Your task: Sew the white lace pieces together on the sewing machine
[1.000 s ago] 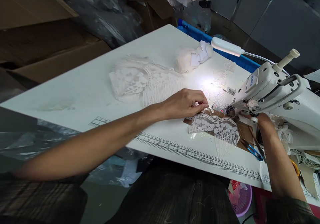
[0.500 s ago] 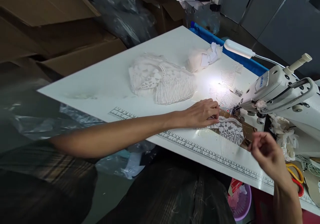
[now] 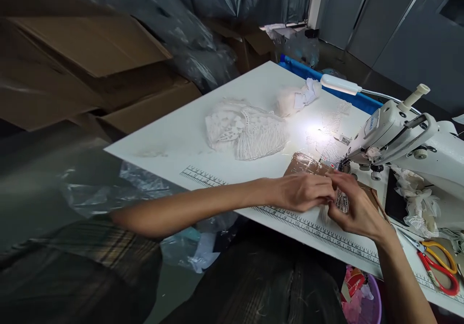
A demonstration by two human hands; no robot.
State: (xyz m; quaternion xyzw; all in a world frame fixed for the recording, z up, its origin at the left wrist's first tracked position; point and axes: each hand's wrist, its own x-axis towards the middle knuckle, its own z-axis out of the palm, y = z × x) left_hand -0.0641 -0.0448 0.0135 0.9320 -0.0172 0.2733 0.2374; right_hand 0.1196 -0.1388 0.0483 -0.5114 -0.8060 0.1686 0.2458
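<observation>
1. Lace piece (image 3: 342,201) sits right at the grip, mostly hidden by my left hand (image 3: 308,192) and right hand (image 3: 357,207); their fingers meet, but I can't tell whether either pinches it.
2. Below the grip, I read 10 and 11 on a ruler strip (image 3: 297,224).
3. Right of it, the sewing machine's (image 3: 389,130) blue lettering blurs.

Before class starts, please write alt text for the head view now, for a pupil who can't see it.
A person's left hand and right hand meet over white lace beside a sewing machine on a white table. A lace bundle lies farther back; scissors with yellow and red handles lie at the right.
</observation>
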